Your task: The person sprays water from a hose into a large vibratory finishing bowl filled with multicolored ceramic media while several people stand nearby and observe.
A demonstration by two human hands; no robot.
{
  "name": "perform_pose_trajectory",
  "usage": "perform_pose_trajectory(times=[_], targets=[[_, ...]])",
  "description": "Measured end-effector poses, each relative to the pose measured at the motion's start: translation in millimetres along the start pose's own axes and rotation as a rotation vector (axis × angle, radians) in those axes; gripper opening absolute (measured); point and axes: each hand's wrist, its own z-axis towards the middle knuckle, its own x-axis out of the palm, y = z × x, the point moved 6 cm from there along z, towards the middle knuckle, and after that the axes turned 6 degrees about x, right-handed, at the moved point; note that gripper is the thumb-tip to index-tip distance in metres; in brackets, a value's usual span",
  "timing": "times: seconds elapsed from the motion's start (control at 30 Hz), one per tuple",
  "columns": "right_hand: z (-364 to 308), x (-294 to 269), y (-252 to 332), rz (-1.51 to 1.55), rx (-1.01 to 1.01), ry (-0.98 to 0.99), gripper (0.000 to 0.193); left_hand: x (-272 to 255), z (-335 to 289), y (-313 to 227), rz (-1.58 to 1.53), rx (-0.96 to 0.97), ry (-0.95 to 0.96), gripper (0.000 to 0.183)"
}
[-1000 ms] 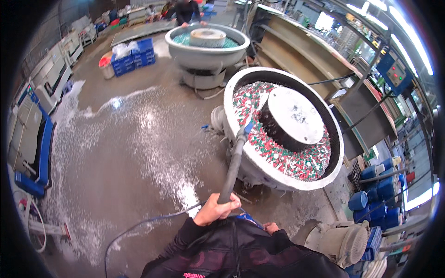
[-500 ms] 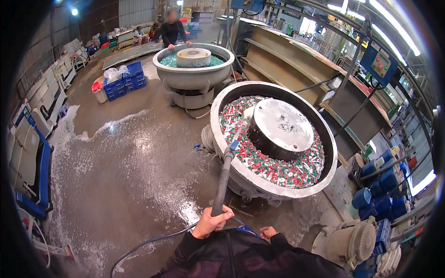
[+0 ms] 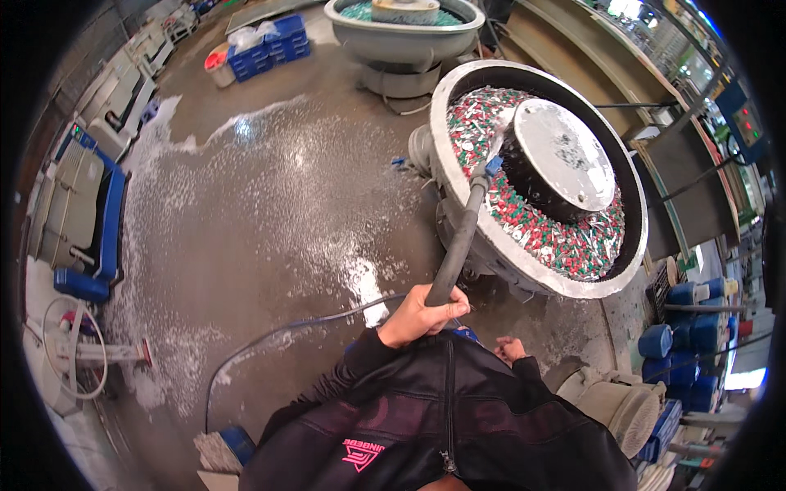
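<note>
My left hand (image 3: 423,315) is wrapped round the lower end of a grey water wand (image 3: 460,237). At its far end the wand carries a blue valve (image 3: 493,166), held over the near-left rim of a large round vibratory tub (image 3: 440,131). A pale jet seems to come from the tip. Red, green and white small pieces (image 3: 536,227) fill the ring around the tub's capped centre column (image 3: 565,151). Close to my jacket, my right hand (image 3: 512,350) has its fingers curled; whatever they may hold is hidden.
A dark hose (image 3: 270,334) curves across the wet, foamy floor. Behind stands a second tub (image 3: 401,37) with green contents. Blue crates (image 3: 270,51) are at the back left, blue drums (image 3: 688,327) at the right, and a beige motor-like unit (image 3: 610,405) beside my right arm.
The view has tipped down and shifted left, so the tubs appear higher and farther right. The person at the far tub is out of view. My left hand still grips the wand.
</note>
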Motion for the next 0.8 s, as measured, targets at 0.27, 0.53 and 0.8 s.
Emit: perform_pose_trajectory(times=[0.27,0.53,0.8], targets=[[9,5,-9,-0.065,0.034,0.061,0.027,4,-4,3,-0.011,0.026,0.049,0.012],[17,-2,-28,-0.177,0.012,0.075,0.034,-4,-9,8,-0.057,0.026,0.027,0.012],[21,14,-24,-0.079,0.014,0.092,0.032,-10,-12,10,-0.071,0.032,0.029,0.012]])
